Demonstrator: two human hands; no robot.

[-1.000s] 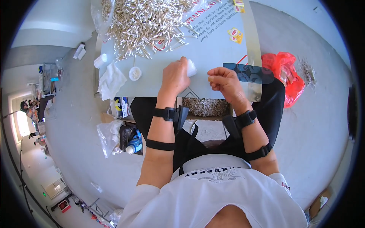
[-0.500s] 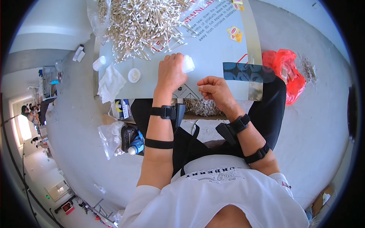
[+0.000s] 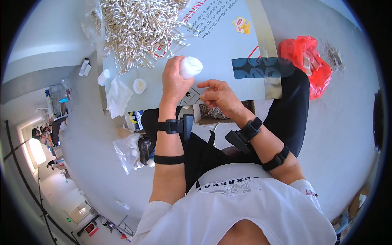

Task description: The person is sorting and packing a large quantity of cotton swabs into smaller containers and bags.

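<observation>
My left hand (image 3: 174, 79) is wrapped round a white, rounded plastic container (image 3: 191, 67), held above the near part of the table. Just right of it, my right hand (image 3: 222, 98) has its index finger stretched toward the container. Its thumb is pressed in by the curled fingers; whatever is pinched there is too small to make out. Beyond my left hand lies a big heap of cotton swabs (image 3: 139, 32). A small round white tub (image 3: 139, 85), a white cylindrical container (image 3: 103, 77) and a crumpled white cloth or tissue (image 3: 119, 96) are on the left.
Yellow packets or labels (image 3: 241, 25) and a dark blue strip with round shapes (image 3: 255, 67) lie on the table's (image 3: 220, 53) right side. A red plastic bag (image 3: 306, 61) is beyond its right edge. Below the near edge sits a cardboard box (image 3: 249, 110) of swabs.
My left hand has tilted the white container, so more of its rounded end shows. My right hand has moved left toward it, index finger straighter. The view has shifted slightly.
</observation>
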